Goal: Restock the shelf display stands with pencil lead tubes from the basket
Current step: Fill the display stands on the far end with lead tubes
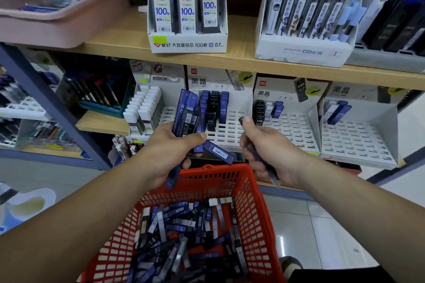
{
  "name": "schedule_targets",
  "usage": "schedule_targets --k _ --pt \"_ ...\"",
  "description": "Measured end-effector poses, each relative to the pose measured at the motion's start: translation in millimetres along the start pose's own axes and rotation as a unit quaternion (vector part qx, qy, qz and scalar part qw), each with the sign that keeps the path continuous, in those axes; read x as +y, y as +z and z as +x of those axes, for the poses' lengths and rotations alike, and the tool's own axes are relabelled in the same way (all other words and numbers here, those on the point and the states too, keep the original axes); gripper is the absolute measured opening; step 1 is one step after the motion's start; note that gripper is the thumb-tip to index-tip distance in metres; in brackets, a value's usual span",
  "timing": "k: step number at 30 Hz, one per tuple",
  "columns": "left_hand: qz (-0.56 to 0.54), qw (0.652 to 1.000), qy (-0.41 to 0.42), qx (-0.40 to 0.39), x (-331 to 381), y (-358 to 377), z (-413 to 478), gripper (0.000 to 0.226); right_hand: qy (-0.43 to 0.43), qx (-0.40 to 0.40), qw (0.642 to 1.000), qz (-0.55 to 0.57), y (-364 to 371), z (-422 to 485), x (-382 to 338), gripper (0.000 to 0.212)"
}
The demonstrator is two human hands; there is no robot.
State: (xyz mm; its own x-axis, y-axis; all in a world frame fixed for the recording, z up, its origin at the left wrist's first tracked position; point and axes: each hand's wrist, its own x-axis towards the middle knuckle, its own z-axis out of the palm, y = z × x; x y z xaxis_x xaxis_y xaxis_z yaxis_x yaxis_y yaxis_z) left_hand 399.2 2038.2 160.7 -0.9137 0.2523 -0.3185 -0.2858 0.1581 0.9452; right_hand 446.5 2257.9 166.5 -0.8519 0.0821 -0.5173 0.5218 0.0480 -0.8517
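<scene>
With the left hand clutching a fan of blue tubes above the red basket, the right hand, pinching one dark tube, should match its grade to the stand and seat it upright.

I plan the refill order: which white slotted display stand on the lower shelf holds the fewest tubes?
The rightmost white slotted display stand: only a few blue tubes at its back-left corner; the others hold more.

Blue and black pencil lead tubes lie jumbled in the red basket; beyond it, slotted white display stands stand part-filled.
</scene>
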Motion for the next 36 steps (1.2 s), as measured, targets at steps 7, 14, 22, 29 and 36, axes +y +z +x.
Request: schedule_targets --k 7,14,22,29,36 --pt "0.021 0.999 0.005 -0.033 4 -10 -12 0.022 -0.025 -0.046 0.999 0.012 13 3 -7 0.032" --pt "0.037 0.999 -0.001 -0.030 -1 -18 -18 0.022 -0.047 -0.053 0.997 -0.006 16 1 -4 0.023" --pt "0.052 0.998 -0.002 -0.038 1 -12 -18 0.016 -0.014 -0.058 0.998 0.016 18 3 -3 0.022" --pt "0.054 0.997 -0.004 -0.059 3 -12 -19 0.018 0.008 -0.077 0.996 0.050 17 8 -9 0.030" --pt "0.059 0.995 -0.012 -0.080 2 -7 -17 0.018 -0.049 -0.031 0.995 0.081 9 8 -8 0.023"
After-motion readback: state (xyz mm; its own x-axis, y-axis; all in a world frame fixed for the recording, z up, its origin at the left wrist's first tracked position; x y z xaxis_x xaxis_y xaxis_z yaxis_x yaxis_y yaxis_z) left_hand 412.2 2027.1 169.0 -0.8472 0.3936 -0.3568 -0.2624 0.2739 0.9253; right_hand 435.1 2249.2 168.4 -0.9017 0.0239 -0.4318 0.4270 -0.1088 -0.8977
